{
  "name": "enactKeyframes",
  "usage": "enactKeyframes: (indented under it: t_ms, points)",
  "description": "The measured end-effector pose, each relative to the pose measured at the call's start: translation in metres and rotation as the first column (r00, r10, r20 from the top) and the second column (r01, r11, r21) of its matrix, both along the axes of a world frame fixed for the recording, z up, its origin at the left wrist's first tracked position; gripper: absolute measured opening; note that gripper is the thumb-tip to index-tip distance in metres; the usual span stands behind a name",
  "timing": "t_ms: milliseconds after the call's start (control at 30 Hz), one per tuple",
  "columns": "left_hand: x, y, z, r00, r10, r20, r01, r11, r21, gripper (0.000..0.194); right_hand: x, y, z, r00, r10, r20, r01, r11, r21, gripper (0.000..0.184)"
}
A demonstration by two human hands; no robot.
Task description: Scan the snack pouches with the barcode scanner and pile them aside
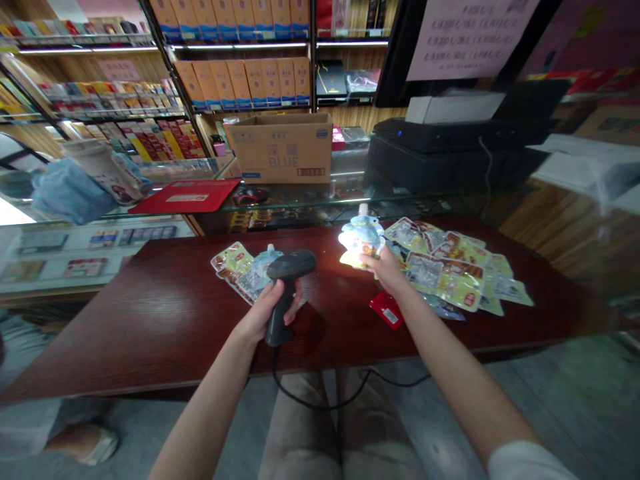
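My left hand (265,310) is closed around the handle of a black corded barcode scanner (287,280), its head tilted up to the right. In my right hand (387,267) is a spouted pouch (361,239) with a white cap, held upright above the table and lit brightly. Behind the scanner lie another spouted pouch (261,267) and a flat snack packet (234,259), partly covered. Under and beside my right forearm rests a small red packet (386,310). Right of that hand spreads a pile of yellow-green snack packets (457,280).
The dark red table (170,300) borders a glass counter. On the counter stand a cardboard box (283,150), a red mat (185,195), a computer mouse (251,195) and a black printer-like machine (450,153). The scanner's cable (320,405) loops over my lap. Another person's foot (95,445) shows lower left.
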State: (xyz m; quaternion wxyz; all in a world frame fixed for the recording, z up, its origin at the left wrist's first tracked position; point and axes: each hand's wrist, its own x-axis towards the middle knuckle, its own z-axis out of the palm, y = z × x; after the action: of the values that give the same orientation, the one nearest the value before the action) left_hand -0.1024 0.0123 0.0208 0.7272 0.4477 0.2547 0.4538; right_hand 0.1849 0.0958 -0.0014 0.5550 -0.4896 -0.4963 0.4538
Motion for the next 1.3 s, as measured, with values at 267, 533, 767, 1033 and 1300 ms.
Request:
enactKeyframes:
  t_ms: [267, 533, 767, 1033, 1300]
  points:
    - [-0.001, 0.000, -0.001, 0.999, 0.008, 0.050, -0.008, 1.000, 0.012, 0.054, 0.003, 0.002, -0.007, 0.995, -0.020, 0.095, 0.014, 0.998, 0.062, 0.068]
    - [-0.002, 0.002, 0.004, 0.991, 0.107, 0.080, -0.108, 0.994, 0.009, 0.057, 0.017, 0.002, 0.004, 0.818, -0.219, 0.532, 0.244, 0.970, 0.024, 0.033]
    - [-0.005, 0.003, 0.007, 0.987, 0.138, 0.082, -0.137, 0.990, -0.015, 0.061, 0.015, -0.008, 0.011, 0.442, -0.243, 0.863, 0.364, 0.928, 0.074, 0.047]
    - [-0.009, 0.003, 0.006, 0.982, 0.168, 0.091, -0.167, 0.986, -0.012, 0.059, 0.013, -0.011, 0.006, 0.315, -0.302, 0.899, 0.315, 0.927, 0.201, 0.045]
    - [-0.024, 0.002, 0.010, 0.953, 0.295, 0.070, -0.296, 0.955, -0.003, 0.060, 0.008, -0.015, 0.009, 0.281, -0.265, 0.922, 0.263, 0.946, 0.192, 0.038]
